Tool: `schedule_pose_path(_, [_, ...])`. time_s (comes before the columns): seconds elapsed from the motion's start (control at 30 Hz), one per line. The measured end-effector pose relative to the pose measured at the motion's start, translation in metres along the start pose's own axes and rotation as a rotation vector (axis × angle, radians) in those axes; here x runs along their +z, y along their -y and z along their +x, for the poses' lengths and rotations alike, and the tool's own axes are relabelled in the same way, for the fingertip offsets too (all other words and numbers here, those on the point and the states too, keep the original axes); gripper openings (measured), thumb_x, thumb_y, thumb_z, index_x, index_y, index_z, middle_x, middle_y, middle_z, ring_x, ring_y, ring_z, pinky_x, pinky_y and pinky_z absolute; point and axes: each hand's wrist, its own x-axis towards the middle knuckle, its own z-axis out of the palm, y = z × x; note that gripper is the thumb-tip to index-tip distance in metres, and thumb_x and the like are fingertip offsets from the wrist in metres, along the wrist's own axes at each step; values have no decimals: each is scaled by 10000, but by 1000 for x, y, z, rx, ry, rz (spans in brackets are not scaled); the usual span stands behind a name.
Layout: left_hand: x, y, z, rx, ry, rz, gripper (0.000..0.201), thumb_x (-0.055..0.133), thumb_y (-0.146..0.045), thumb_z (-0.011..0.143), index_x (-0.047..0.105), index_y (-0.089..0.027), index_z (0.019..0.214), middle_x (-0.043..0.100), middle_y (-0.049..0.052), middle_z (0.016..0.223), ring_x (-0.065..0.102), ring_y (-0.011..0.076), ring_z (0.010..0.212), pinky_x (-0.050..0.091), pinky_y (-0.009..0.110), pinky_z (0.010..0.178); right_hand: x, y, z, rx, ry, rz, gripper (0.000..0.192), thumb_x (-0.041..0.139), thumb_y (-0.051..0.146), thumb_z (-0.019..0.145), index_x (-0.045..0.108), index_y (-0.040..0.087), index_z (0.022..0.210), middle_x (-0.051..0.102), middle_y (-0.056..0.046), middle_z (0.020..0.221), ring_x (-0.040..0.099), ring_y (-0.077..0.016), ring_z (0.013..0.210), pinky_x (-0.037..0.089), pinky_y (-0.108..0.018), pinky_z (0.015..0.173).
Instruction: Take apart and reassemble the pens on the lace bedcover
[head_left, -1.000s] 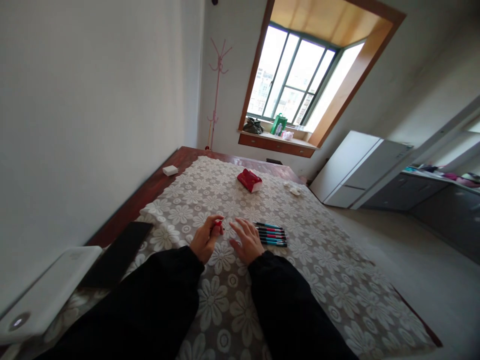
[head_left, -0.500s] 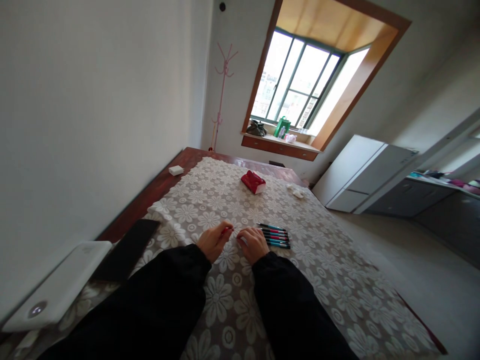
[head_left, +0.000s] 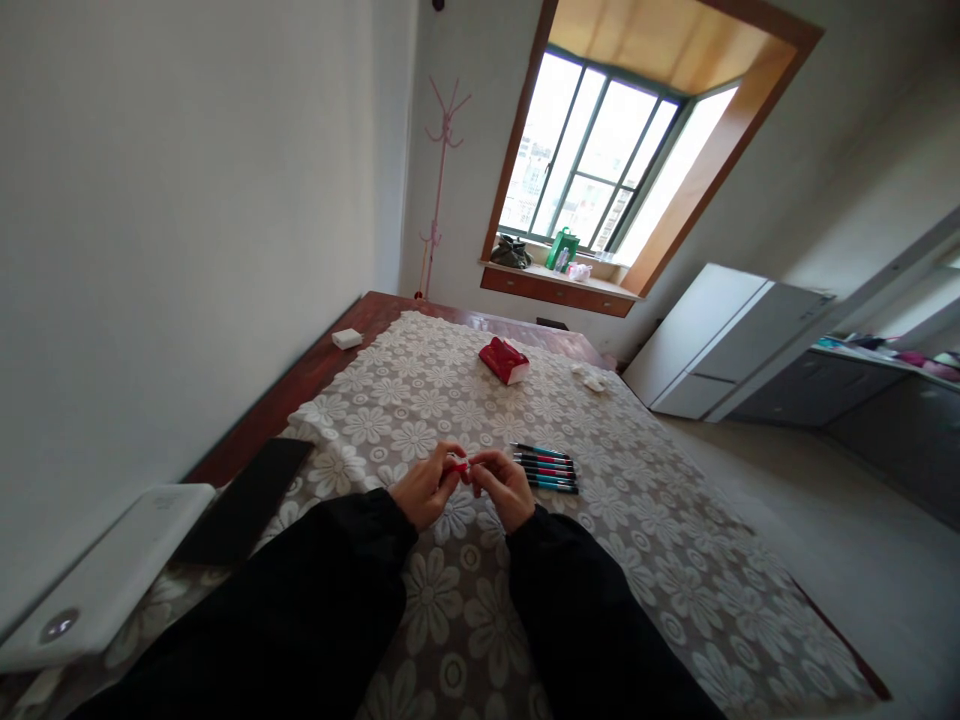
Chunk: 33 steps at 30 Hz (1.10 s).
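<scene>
Head view: left hand [head_left: 425,492] and right hand [head_left: 505,487] pinched together on small red pen part [head_left: 459,465], held just above flowered tablecloth [head_left: 645,520], mid-table. Row of pens [head_left: 546,468] just right of right hand. Red pouch [head_left: 505,360] toward far edge; black tablet [head_left: 244,500] near left edge.

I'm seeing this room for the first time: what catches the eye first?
Both hands, left hand and right hand, meet over a small red pen part above the flowered lace tablecloth. Beside the right hand lies a row of pens; farther off lies a red packet.
</scene>
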Motion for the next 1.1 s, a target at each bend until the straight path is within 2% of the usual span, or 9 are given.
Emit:
schedule_pose_path(0.13, [-1, -1, 0, -14, 23, 112, 248, 441, -303, 923, 472, -216, 1153, 660, 2, 842, 567, 136, 671, 397, 248, 639, -3, 0, 1, -43, -101, 27, 198, 706, 338, 783, 648, 161, 850, 641, -13, 669, 534, -103, 534, 421, -242, 521])
schedule_pose_path(0.27, [-3, 0, 2, -102, -60, 264, 257, 423, -410, 933, 584, -219, 996, 638, -6, 761, 532, 134, 617, 362, 241, 598, -10, 7, 4, -69, -235, 134, 200, 736, 327, 753, 659, 161, 834, 626, -6, 649, 527, -95, 533, 404, -228, 510])
schedule_pose_path(0.4, [-4, 2, 4, -180, -154, 286, 313, 412, -450, 929, 617, -216, 894, 631, -16, 714, 498, 123, 575, 342, 235, 572, -16, 14, 7, -25, -328, 300, 227, 784, 310, 678, 656, 169, 802, 606, 1, 654, 519, -92, 554, 390, -213, 493])
schedule_pose_path(0.57, [-4, 3, 4, -181, -171, 271, 313, 431, -447, 918, 655, -229, 926, 582, -30, 634, 479, 117, 549, 309, 233, 529, -22, 20, 10, -50, -414, 351, 230, 783, 304, 653, 644, 187, 794, 591, 2, 674, 503, -95, 563, 396, -226, 496])
schedule_pose_path(0.67, [-5, 4, 3, -165, -206, 229, 334, 410, -441, 930, 658, -218, 912, 547, -34, 590, 469, 115, 534, 319, 233, 526, -25, 22, 10, -34, -377, 321, 225, 775, 313, 653, 631, 187, 770, 580, 4, 654, 493, -99, 549, 390, -231, 484])
schedule_pose_path(0.8, [-5, 2, 3, -119, -263, 172, 290, 505, -444, 893, 659, -200, 868, 585, -14, 659, 510, 122, 594, 383, 236, 580, -24, 20, 9, 67, -226, 253, 239, 781, 330, 651, 634, 168, 748, 578, 4, 599, 492, -101, 510, 371, -230, 465])
schedule_pose_path(0.97, [-3, -1, 4, 50, -91, 79, 182, 605, -338, 841, 712, -220, 929, 670, 31, 847, 596, 142, 740, 454, 252, 700, -22, 15, 6, 47, -108, 134, 203, 753, 325, 709, 655, 159, 773, 605, 2, 609, 510, -98, 509, 376, -225, 484])
schedule_pose_path(1.1, [-1, 1, 4, 32, -75, 85, 137, 607, -292, 834, 701, -212, 892, 686, 19, 828, 602, 135, 721, 458, 246, 703, -23, 13, 4, 22, -48, 57, 188, 723, 324, 750, 660, 160, 817, 605, 8, 611, 504, -94, 510, 384, -231, 509])
